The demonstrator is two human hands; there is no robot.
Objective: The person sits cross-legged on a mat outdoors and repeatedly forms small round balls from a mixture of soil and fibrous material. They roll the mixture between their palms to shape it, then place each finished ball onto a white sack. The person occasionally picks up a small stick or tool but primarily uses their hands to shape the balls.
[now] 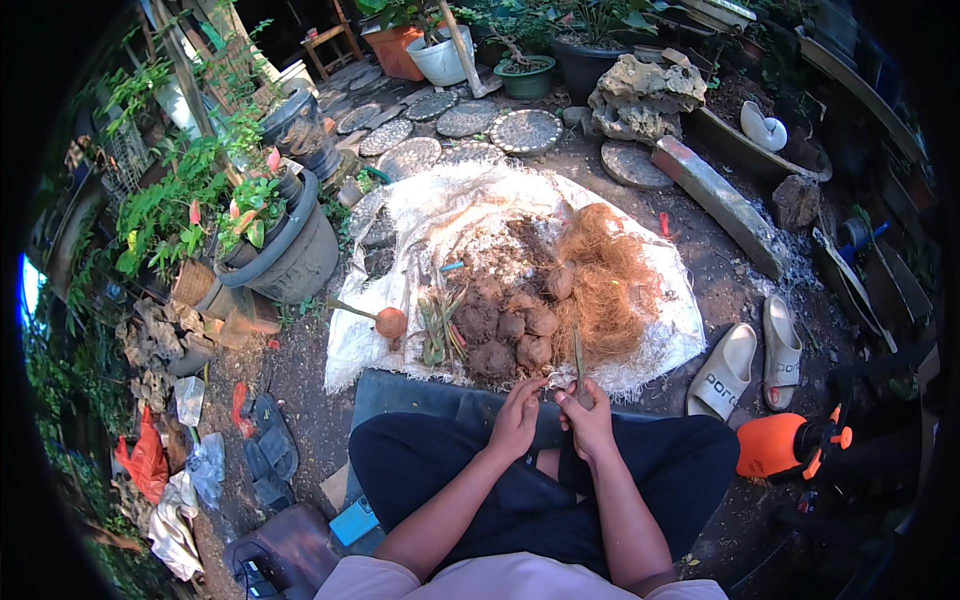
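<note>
Both hands are close together over my lap, at the near edge of a white woven sack [675, 340] spread on the ground. My right hand [590, 420] is closed around the base of a narrow greenish plant shoot [578, 352], which points away from me with a brown lump at its foot. Beside it, my left hand [515, 420] pinches a pale thin string [556, 379]. Just beyond lie brown soil balls [534, 351], dark moist soil [478, 318] and a heap of orange-brown coconut fibre [605, 290]. Several loose plant cuttings [438, 325] rest left of the soil.
On the sack's left is a round brown ball on a stick [391, 322]. To the right are sandals [724, 370] and an orange spray bottle [770, 446]. A large potted plant [305, 255] stands left; a blue phone [354, 521] lies near my left knee.
</note>
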